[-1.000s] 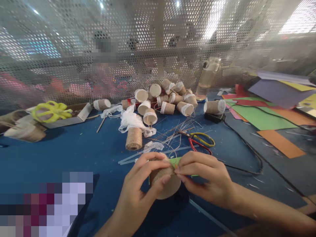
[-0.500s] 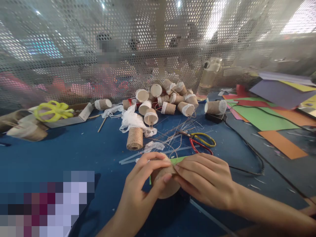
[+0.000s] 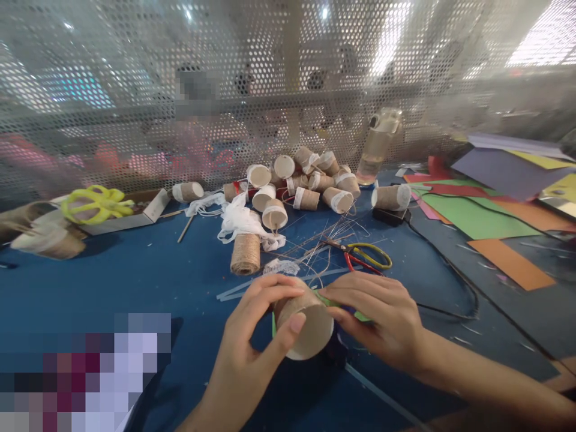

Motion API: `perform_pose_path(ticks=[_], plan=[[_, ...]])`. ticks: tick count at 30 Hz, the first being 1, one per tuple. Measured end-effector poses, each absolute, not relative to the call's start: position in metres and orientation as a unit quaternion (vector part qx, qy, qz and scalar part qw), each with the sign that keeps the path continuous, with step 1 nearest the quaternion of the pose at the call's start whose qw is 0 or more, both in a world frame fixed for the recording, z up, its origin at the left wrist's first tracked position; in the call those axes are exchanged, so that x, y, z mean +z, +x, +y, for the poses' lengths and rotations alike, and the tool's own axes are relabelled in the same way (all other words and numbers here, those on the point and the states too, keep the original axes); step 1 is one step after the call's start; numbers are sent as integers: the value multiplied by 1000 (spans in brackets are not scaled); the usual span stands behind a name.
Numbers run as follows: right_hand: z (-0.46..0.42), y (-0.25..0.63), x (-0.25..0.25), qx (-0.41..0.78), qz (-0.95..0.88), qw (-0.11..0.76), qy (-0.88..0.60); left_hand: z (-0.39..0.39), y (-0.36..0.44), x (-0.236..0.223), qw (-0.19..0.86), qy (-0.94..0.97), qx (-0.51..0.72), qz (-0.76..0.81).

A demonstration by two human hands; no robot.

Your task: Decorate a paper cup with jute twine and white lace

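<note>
1. My feed shows a blue table (image 3: 148, 276), with a dark seam running across its right part.
2. On its far side I see a heap of cups (image 3: 306, 198), many tipped over, and a bottle (image 3: 378, 147) just right of them.
3. Nearer me sit a twine spool (image 3: 245, 255), bunched lace (image 3: 238, 217) touching it, clear strips (image 3: 238, 292) and open scissors (image 3: 347, 247).
4. To my left lie a tray (image 3: 117, 225), a stick (image 3: 185, 228) and a lone cup (image 3: 188, 191).
5. To my right I get a black box (image 3: 389, 216), a cable (image 3: 476, 297), green paper (image 3: 481, 216) and orange paper (image 3: 513, 264).
</note>
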State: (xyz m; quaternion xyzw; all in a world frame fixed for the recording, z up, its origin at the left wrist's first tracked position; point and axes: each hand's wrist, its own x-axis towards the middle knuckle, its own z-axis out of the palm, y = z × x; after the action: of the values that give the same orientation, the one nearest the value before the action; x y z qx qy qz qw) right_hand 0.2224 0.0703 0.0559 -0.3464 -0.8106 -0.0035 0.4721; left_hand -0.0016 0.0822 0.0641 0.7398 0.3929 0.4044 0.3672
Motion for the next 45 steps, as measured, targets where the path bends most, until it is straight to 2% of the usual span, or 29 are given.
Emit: perform_pose_path(ticks=[3, 12, 17, 22, 28, 40, 45], plan=[[71, 221, 55, 20, -802, 485, -348, 83, -1, 63, 374, 728, 412, 400], [68, 221, 49, -64, -811, 468, -346, 81, -1, 62, 359, 773, 364, 376], [69, 223, 54, -94, -812, 455, -353, 83, -1, 62, 299, 811, 352, 360], [70, 223, 55, -96, -802, 457, -372, 86, -3, 58, 179, 819, 410, 359], [67, 221, 52, -109, -800, 447, -385, 85, -2, 55, 127, 828, 433, 334], [68, 223, 51, -93, -790, 444, -413, 76, 0, 55, 269, 737, 454, 422], [73, 226, 50, -27, -767, 486, -418, 74, 3, 63, 337, 656, 485, 470]])
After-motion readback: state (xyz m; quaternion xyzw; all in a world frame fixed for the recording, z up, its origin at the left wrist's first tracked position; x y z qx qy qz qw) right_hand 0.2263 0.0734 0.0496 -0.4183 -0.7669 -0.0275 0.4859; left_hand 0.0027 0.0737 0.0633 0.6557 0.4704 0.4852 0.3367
